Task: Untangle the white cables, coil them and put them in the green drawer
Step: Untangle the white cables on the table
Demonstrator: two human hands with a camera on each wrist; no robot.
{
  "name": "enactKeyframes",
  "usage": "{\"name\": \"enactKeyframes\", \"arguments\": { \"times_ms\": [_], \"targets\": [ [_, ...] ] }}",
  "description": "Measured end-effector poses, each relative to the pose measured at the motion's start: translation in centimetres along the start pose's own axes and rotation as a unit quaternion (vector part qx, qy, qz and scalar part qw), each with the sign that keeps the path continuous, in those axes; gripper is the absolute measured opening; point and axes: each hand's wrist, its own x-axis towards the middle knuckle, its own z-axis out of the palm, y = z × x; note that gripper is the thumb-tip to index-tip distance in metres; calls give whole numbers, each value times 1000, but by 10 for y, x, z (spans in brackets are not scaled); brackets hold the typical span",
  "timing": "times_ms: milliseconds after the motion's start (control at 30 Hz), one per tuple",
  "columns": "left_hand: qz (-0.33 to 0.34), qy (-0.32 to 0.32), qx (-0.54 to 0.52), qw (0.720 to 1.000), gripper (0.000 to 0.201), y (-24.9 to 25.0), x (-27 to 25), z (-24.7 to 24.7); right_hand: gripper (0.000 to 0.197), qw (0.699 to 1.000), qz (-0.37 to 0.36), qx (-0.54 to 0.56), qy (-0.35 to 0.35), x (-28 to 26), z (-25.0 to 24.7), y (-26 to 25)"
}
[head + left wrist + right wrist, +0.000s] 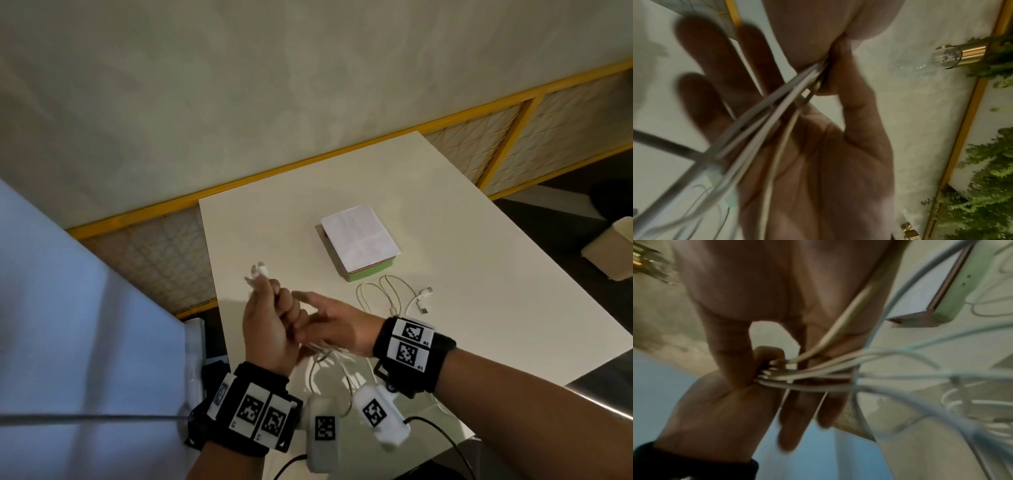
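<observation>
white cables (329,353) — in both hands (298,325)

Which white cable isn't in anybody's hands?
The white cable lying on the table just in front of the green drawer. The other cable bundle is gripped in the left hand.
</observation>
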Motion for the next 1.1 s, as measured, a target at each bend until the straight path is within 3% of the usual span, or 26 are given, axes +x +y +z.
{"name": "enactKeyframes", "arguments": {
  "times_ms": [67,167,267,367,467,533,633,767,833,967,1033,1100],
  "targets": [
    [12,20,-30,999,39,6,4,-2,36,997,22,-60,-46,-4,4,-2],
    [30,69,-44,996,41,22,14,-13,6,960,43,-275,-10,-13,3,-4],
    [63,121,-64,989,42,45,24,-36,16,905,47,-421,33,-27,-16,5],
    [83,152,-87,981,42,59,26,-61,24,887,71,-452,54,-48,-38,18],
    [87,155,-94,980,40,62,25,-76,19,867,107,-484,53,-59,-54,42],
    [86,153,-94,980,38,62,25,-81,23,882,116,-453,59,-64,-62,58],
    [86,155,-92,980,37,62,26,-85,52,919,88,-368,109,-69,-70,70],
    [80,155,-93,980,38,58,29,-86,38,933,84,-316,149,-65,-77,80],
    [76,154,-96,980,38,57,30,-86,25,912,94,-375,139,-63,-84,82],
    [83,158,-109,978,38,60,31,-86,7,820,142,-537,135,-69,-108,83],
    [85,160,-111,977,38,60,30,-85,28,789,186,-567,146,-73,-120,83],
    [89,160,-113,977,38,60,29,-84,45,779,191,-567,187,-73,-128,72]
  ]
}}
